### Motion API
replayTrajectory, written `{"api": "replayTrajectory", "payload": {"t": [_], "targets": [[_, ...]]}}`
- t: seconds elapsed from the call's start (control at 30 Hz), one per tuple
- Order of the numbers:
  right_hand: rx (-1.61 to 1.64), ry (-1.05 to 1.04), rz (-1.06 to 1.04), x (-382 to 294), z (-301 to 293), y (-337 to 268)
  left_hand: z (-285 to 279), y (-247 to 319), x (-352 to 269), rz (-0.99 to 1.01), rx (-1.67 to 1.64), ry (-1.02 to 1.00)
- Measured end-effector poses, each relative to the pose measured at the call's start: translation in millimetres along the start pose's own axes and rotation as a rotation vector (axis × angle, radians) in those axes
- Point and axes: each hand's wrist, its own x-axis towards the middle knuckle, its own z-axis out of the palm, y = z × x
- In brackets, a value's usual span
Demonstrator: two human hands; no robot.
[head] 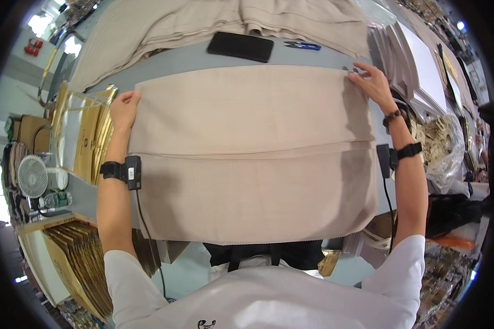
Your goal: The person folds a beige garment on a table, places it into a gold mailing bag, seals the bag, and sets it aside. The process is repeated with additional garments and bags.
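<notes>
A beige cloth (247, 111) lies before me, folded into a wide rectangle, with layered edges running across its middle. Its near edge has a fine zigzag finish and reaches over the table's front. My left hand (124, 110) pinches the far left corner between thumb and fingers. At the far right corner, the thumb of my right hand (371, 85) touches the cloth while the index finger stands apart; whether it grips the corner is unclear. Beyond the far edge lie a black smartphone (241, 47) and blue-handled thread snips (304, 45).
More beige cloth (181, 24) is heaped at the back of the grey table (177, 66). Gold packaging bags (92, 144), a white fan (33, 176) and a plastic bottle (57, 200) stand left. White sheets (420, 66) and a clear plastic bag (444, 152) are at right. Cables hang from my wrist-worn devices.
</notes>
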Motion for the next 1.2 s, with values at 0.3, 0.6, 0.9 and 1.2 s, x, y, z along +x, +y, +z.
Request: {"api": "replayTrajectory", "payload": {"t": [0.3,0.6,0.9,1.2], "targets": [[0.075,0.216,0.1,-2,-11,-37,-22,36,15,0.088,-0.084,-0.16],[0.039,0.426,-0.117,-182,-69,-92,-134,19,-114,0.38,-0.507,-0.005],[-0.053,-0.041,-0.21,-316,-61,-99,-167,-29,-257,0.358,0.033,-0.322],[-0.287,0.103,-0.185,-258,14,-100,-98,8,-255,0.491,0.545,-0.364]]}}
